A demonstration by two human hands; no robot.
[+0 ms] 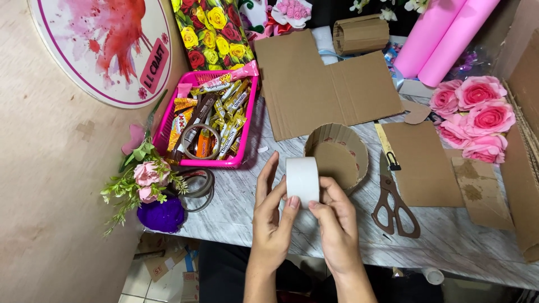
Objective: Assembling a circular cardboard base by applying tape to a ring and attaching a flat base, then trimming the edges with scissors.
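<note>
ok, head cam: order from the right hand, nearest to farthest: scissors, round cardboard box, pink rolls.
From the right hand:
1. Round cardboard box, just above the hand.
2. Scissors, to its right on the table; close to the box in distance, but slightly farther.
3. Pink rolls, far back at upper right.

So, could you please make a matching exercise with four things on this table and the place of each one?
Things:
1. white tape roll
2. scissors
3. pink basket
4. round cardboard box

Places:
a. left of the hands, full of sweets
b. held in both hands
c. just behind the tape roll
d. flat on the table, right of the hands

Pairs: 1-b, 2-d, 3-a, 4-c. The left hand and right hand grip the roll.
</note>
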